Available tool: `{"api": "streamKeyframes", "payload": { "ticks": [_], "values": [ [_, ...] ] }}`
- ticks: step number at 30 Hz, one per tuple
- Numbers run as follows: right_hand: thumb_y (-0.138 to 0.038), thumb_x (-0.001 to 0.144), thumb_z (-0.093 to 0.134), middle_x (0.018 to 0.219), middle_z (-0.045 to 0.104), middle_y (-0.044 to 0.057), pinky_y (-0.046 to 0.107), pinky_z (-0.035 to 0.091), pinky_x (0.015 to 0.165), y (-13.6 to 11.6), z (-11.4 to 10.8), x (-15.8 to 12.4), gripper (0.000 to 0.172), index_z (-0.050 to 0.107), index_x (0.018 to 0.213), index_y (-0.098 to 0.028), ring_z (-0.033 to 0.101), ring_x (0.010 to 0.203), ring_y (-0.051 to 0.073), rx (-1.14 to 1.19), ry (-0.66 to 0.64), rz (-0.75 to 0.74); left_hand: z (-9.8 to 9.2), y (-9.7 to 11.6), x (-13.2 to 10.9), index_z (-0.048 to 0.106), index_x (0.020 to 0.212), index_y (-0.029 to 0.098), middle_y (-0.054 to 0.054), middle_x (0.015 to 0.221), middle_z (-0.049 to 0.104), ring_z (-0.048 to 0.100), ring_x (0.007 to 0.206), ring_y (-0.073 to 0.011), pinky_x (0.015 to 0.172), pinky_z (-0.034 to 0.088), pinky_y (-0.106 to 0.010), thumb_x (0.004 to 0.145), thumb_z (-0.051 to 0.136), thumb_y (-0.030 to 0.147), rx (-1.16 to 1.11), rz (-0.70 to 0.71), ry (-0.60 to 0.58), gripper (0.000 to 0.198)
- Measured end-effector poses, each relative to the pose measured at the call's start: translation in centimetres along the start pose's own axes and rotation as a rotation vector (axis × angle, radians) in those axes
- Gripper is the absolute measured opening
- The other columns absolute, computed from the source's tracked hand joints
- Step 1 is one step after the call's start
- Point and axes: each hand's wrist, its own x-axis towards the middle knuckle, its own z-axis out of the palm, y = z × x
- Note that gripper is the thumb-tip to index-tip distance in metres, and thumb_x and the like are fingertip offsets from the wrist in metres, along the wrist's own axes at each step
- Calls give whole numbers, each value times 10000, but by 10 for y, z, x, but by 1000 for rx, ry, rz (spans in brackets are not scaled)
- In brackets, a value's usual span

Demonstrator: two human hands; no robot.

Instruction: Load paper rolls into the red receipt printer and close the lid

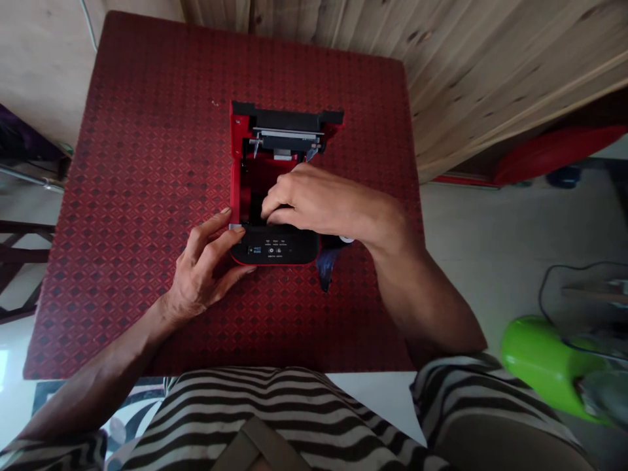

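Observation:
A red and black label printer (281, 247) stands on the table with its lid (289, 121) raised at the back. My left hand (200, 267) grips its front left corner, fingertips on the side and top edge, thumb along the front. Inside the bay, my right hand (307, 199) has its fingers curled down; whatever they pinch is hidden. A dark, shiny strip of film (324, 267) hangs by the printer's front right side, next to a small white roll end (346, 239) under my right wrist.
The table (147, 163) wears a red patterned cloth. Behind it rises a wooden plank wall (353, 26). A bright green container (544, 366) and a dark cable (544, 278) are at the right. Dark wooden furniture (24, 261) stands at the left.

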Motion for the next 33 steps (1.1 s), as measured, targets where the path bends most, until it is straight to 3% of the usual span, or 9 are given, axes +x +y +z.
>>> {"api": "streamKeyframes", "payload": {
  "ticks": [9,14,18,24,27,33],
  "values": [
    [-27,885,626,788,753,-10,353,483,850,-4,4,-1,289,808,792,-231,675,793,173,47,83,55,1,-1,0,467,1521,275,-143,1484,603,651,1344,-297,1107,615,-485,906,827,390,10,1,-1,722],
    [-113,968,603,908,776,5,395,475,951,-5,3,-10,247,812,913,-232,699,920,203,71,179,99,0,-1,0,473,1524,262,-149,1487,600,647,1347,-296,1112,606,-469,908,824,384,-1,7,4,719],
    [-170,1000,595,957,789,-1,390,509,945,-6,0,-19,217,795,974,-251,717,944,210,117,279,147,-8,2,7,488,1524,233,-163,1459,612,626,1361,-309,1128,578,-486,961,734,506,-82,-39,-11,672],
    [-242,1022,583,986,813,-4,388,563,905,0,2,-23,211,790,1024,-282,736,976,227,176,299,175,-29,10,38,594,1414,292,-76,1338,686,669,1249,-258,1102,571,-457,1046,597,503,-149,-88,-61,424],
    [-253,1022,583,994,818,1,405,578,888,1,5,-23,215,793,1049,-289,746,998,245,185,311,180,-35,8,60,612,1386,284,-51,1270,708,668,1219,-231,1066,578,-422,1046,627,384,-80,-85,-43,354],
    [-197,1007,594,999,824,-7,398,577,902,1,5,-22,222,797,1008,-288,755,969,230,241,332,168,-32,-3,93,724,1213,376,-16,1172,730,704,1102,-278,976,584,-490,998,659,333,63,-57,-269,229]
  ]
}}
